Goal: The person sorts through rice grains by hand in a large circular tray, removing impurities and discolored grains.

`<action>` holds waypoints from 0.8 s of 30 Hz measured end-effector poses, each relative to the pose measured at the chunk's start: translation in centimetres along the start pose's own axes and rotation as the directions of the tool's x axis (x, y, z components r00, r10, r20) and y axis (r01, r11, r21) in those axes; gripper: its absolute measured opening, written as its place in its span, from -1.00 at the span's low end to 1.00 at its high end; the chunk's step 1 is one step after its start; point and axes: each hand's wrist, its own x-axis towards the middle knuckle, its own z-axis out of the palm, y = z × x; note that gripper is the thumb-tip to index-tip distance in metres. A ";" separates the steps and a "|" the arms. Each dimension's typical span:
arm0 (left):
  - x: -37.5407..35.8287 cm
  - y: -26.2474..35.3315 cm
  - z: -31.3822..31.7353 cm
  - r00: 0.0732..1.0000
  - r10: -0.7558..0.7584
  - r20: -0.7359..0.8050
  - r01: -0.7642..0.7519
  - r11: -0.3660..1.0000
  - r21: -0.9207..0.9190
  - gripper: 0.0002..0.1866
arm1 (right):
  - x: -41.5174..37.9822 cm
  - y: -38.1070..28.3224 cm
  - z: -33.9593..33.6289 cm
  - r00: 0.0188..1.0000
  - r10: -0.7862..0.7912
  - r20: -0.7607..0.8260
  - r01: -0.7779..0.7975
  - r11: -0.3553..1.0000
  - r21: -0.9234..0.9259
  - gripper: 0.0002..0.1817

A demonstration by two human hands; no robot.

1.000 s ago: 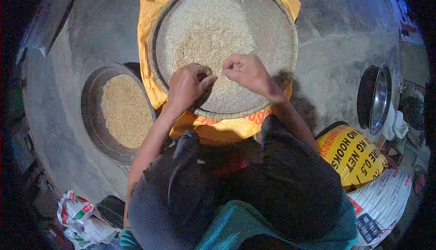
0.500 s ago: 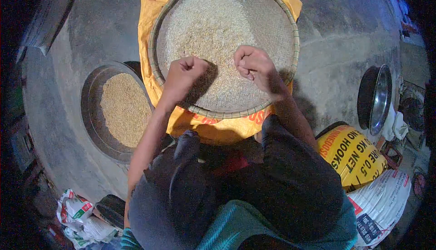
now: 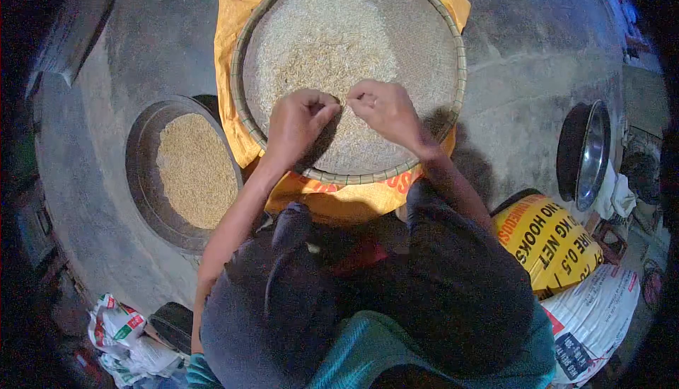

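Note:
A round woven winnowing tray [image 3: 461, 71] with a bound rim lies in front of me. Pale rice-like grain [image 3: 336, 7] spreads over its far left part, with a yellower, husk-like patch of grain [image 3: 322, 60] nearer the middle. Over the tray's near half, my left hand [image 3: 304, 124] is closed, thumb against the fingers. My right hand [image 3: 385, 112] is pinched just across from it, a small gap between the fingertips. Whatever either pinch holds is too small to make out.
The tray rests on a yellow sack [image 3: 230, 49]. At left stands a dark round basin [image 3: 145, 198] of golden grain [image 3: 194, 170]. A metal bowl [image 3: 594, 152] leans at right, near a yellow printed sack [image 3: 541, 240] and a white sack [image 3: 598, 311]. Crumpled bags [image 3: 117, 325] lie lower left.
My two hands have come closer together over the tray. The right moved left, its fingers now reaching toward the left hand; the left shifted slightly right. Tray and basin have stayed put.

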 end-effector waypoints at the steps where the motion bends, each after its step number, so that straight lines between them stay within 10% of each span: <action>1: 0.0 -0.1 -0.3 0.991 -0.123 0.059 0.131 0.980 -0.151 -0.85 | -0.1 0.1 -0.1 0.998 0.056 0.022 -0.059 0.984 0.169 -0.77; 5: 0.7 -1.9 -1.2 0.940 -0.287 0.185 0.334 0.665 -0.668 -0.88 | -0.1 -0.6 -0.8 0.997 0.073 -0.016 -0.071 0.995 0.068 -0.78; 10: 0.7 -2.0 -2.2 0.924 -0.253 0.288 0.374 0.430 -0.822 -0.85 | 0.0 -1.3 0.0 0.997 0.008 0.077 0.018 0.947 -0.321 -0.77; 13: 0.7 -2.1 -2.0 0.927 -0.193 0.323 0.374 0.384 -0.844 -0.87 | 0.1 -0.4 0.2 0.997 -0.079 0.019 0.081 0.987 -0.136 -0.78; 17: 0.7 -0.8 -1.0 0.966 -0.245 0.082 0.256 0.867 -0.428 -0.86 | 0.0 0.0 -2.3 0.992 0.056 0.117 -0.096 0.924 0.370 -0.79; 19: 0.8 -1.5 0.1 0.992 -0.117 -0.041 0.108 0.978 -0.176 -0.82 | 0.4 1.0 -3.4 0.933 -0.104 0.345 -0.299 0.314 0.901 -0.81; 24: 1.0 -0.2 0.3 0.988 0.136 -0.073 -0.119 0.973 0.195 -0.79 | 0.3 0.3 -2.1 0.967 0.148 0.209 -0.250 0.715 0.653 -0.82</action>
